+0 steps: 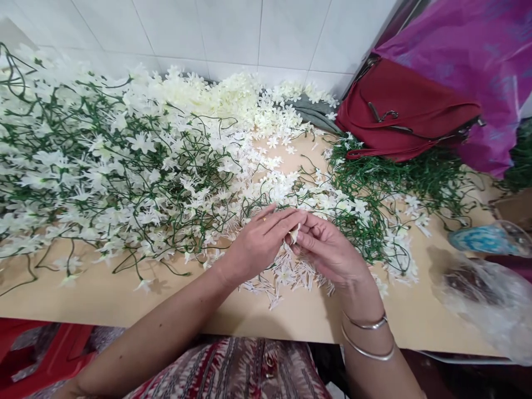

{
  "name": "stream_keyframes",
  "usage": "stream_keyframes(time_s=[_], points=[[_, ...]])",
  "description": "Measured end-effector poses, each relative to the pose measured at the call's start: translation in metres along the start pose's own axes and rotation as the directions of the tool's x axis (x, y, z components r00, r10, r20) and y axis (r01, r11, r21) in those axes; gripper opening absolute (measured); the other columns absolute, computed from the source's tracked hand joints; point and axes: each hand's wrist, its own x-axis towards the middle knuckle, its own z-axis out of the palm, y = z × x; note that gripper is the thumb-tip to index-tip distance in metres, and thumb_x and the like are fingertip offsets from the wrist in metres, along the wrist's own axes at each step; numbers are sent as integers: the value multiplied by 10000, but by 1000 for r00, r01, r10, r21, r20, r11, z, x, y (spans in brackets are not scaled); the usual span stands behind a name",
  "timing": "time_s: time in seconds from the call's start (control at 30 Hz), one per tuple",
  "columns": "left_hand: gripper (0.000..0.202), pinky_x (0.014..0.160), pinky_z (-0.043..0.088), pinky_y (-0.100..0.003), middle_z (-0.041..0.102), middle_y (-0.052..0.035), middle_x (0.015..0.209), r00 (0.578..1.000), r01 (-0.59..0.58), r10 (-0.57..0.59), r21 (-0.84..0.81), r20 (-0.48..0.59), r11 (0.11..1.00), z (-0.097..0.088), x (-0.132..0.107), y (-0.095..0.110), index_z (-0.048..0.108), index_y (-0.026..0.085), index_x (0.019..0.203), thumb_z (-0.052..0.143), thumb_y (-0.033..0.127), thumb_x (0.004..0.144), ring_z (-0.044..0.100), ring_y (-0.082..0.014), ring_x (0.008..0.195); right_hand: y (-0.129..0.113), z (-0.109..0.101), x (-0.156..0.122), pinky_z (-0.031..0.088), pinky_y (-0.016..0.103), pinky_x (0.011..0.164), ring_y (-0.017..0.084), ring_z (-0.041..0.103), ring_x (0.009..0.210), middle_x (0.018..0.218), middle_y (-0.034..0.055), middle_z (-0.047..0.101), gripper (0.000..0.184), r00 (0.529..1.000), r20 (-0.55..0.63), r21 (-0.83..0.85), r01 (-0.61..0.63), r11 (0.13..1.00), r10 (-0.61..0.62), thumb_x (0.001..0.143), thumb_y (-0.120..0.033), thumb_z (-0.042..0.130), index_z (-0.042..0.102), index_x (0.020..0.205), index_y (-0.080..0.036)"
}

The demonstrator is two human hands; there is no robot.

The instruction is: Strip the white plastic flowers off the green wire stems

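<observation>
In the head view my left hand (pixel 260 244) and my right hand (pixel 332 252) meet above the table. Between their fingertips sits a small white artificial flower (pixel 295 233), partly hidden by the fingers. The right thumb and fingers pinch it, and the left fingers close on it from the other side. Right below the hands lies a pile of thin white flower stamens (pixel 291 274). Just beyond them are loose white petals and blossoms (pixel 278 185). Green wire stems (pixel 369 221) lie in a heap close to my right hand.
A large heap of white flowers on green stems (pixel 124 160) covers the left side. Cream blossoms (pixel 233 94) are piled against the tiled wall (pixel 233 33). A red handbag (pixel 407 111), a purple plastic bag (pixel 469 50) and a clear plastic bag (pixel 494 299) stand at the right.
</observation>
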Motion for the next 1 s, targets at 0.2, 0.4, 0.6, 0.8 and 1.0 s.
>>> stream_keyframes(time_s=[0.2, 0.4, 0.6, 0.8, 1.0], points=[[316, 896, 620, -330, 792, -87, 1116, 985, 147, -156, -111, -78, 983, -1, -4, -4, 702, 240, 1272, 541, 151, 1016, 750, -182, 1009, -5, -9, -3, 550, 288, 613, 147, 636, 662, 829, 39, 726, 374, 1000, 20, -3, -15, 1000, 15, 753, -512, 853, 633, 824, -218], [141, 752, 586, -306, 806, -49, 940, 910, 330, -373, -226, -183, 917, -5, 3, 0, 788, 249, 1055, 674, 242, 972, 735, -170, 827, -2, -14, -1, 539, 284, 642, 113, 597, 660, 965, 20, 717, 303, 989, -126, 30, 87, 996, -82, 758, -443, 869, 661, 815, -230], [220, 718, 547, -298, 775, -39, 929, 929, 276, -320, -228, -186, 934, -7, 3, 3, 776, 275, 1142, 661, 198, 971, 683, -164, 803, 3, -8, 3, 551, 293, 668, 120, 587, 665, 923, 11, 698, 294, 964, -224, -20, 144, 989, -144, 736, -442, 876, 683, 807, -232], [257, 678, 525, -263, 702, -28, 873, 961, 164, -189, -134, -204, 977, -8, 3, 2, 751, 267, 1173, 665, 158, 957, 634, -141, 755, 1, -10, 0, 525, 285, 665, 114, 583, 659, 867, -3, 693, 255, 970, -193, -5, 147, 989, -145, 745, -406, 882, 705, 785, -227], [233, 704, 527, -264, 688, -27, 895, 973, 60, -68, -40, -221, 997, -5, 2, -1, 721, 224, 1176, 668, 140, 964, 614, -134, 791, 1, -11, -3, 494, 247, 670, 108, 616, 665, 769, -14, 688, 231, 983, -177, 41, 62, 997, -54, 724, -376, 911, 746, 796, -232]])
